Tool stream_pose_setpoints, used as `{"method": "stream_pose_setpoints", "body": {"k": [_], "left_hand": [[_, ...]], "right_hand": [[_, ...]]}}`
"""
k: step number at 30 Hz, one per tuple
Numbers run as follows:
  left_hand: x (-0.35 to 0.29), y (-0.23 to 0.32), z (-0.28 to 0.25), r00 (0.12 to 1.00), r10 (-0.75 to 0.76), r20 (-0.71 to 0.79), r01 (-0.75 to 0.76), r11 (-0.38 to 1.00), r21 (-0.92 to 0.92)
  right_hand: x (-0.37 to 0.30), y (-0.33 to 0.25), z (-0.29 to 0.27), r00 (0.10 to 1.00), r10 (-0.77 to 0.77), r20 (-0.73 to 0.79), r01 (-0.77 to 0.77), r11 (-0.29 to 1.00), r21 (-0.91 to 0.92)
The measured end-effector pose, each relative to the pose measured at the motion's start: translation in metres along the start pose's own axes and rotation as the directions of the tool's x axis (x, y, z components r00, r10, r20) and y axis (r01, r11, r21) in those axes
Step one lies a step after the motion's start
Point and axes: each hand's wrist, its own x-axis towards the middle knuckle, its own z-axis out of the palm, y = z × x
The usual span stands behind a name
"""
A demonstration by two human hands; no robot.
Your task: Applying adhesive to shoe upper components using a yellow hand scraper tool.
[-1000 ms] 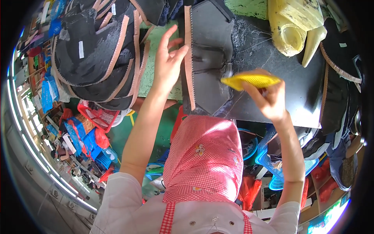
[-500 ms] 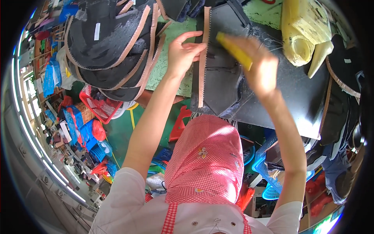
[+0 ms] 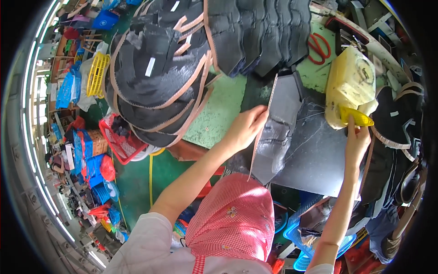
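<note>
My left hand (image 3: 248, 127) pinches the tan, notched edge of a black sheet piece (image 3: 277, 132) with a moulded, creased surface. That edge is raised from the dark work board (image 3: 308, 157) beneath. At the right, my right hand (image 3: 357, 139) grips a yellow, flat, pointed tool (image 3: 357, 117) whose exact kind I cannot make out. It is held at the mouth of a yellowish, stained plastic jug (image 3: 351, 75) lying on its side. Whether the tool's tip reaches inside is hidden.
Overlapping black curved pieces (image 3: 157, 86) with tan notched edges lie at the left. Folded black pieces (image 3: 255, 34) lie at the back, beside red-handled scissors (image 3: 319, 49). More black pieces (image 3: 390, 118) are at the far right. A red basket (image 3: 119, 139) stands below the table's left side.
My right hand has moved the yellow tool from over the black piece rightward to the jug's mouth. My left hand has gone from spread fingers on the notched edge to pinching and raising it. The view has shifted.
</note>
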Motion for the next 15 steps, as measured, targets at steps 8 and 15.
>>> {"method": "stream_pose_setpoints", "body": {"k": [8, 15], "left_hand": [[0.02, 0.019, -0.096, 0.763, 0.264, -0.59, -0.442, 0.879, -0.179], [0.115, 0.038, -0.305, 0.737, 0.431, -0.522, -0.215, 0.88, 0.423]], "right_hand": [[-0.032, -0.005, -0.04, 0.994, 0.101, -0.037, -0.097, 0.99, 0.097], [-0.035, 0.059, -0.121, 0.954, 0.167, -0.249, -0.181, 0.983, -0.037]]}}
